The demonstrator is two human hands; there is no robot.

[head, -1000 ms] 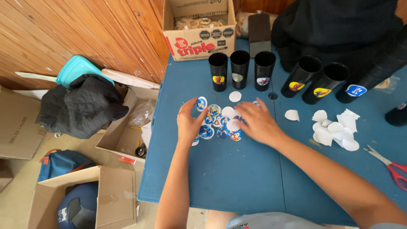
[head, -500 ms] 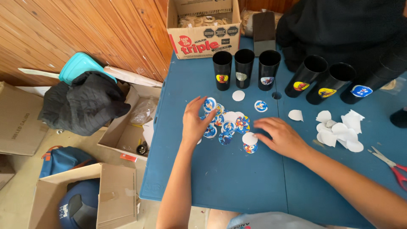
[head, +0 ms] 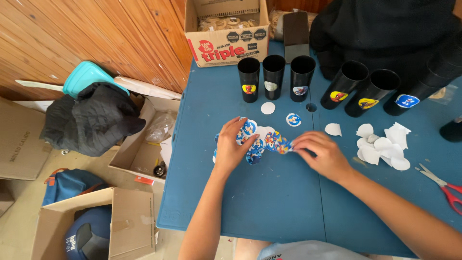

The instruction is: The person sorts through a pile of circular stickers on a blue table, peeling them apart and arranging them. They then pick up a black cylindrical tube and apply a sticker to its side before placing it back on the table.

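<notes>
We see both hands down on a blue table (head: 269,207), working a pile of round stickers (head: 260,140) with blue cartoon prints that lies mid-table, just in front of the cups. Left hand (head: 233,147) rests flat on the left part of the pile, fingers spread a little and curled down onto the stickers, touching them. Right hand (head: 321,155) sits just right of the pile, thumb and forefinger pinched together on the edge of one printed sticker at the pile's right end; the other fingers are curled loosely. Behind the pile lie a blank white disc (head: 268,108) and a single blue sticker (head: 293,119), apart from each other. Behind those, three black cups (head: 274,77) stand upright in a row, each with a sticker on its front. To the right, three more black cups (head: 373,91) lean tilted, also stickered. A heap of white backing scraps (head: 382,147) lies right of the right hand, near but not touching. Red-handled scissors (head: 442,187) lie at the far right edge. A cardboard box (head: 226,36) with red print stands at the table's back-left corner. On the floor to the left: a dark jacket (head: 91,118), open cartons (head: 91,226), a teal lid (head: 86,77).
</notes>
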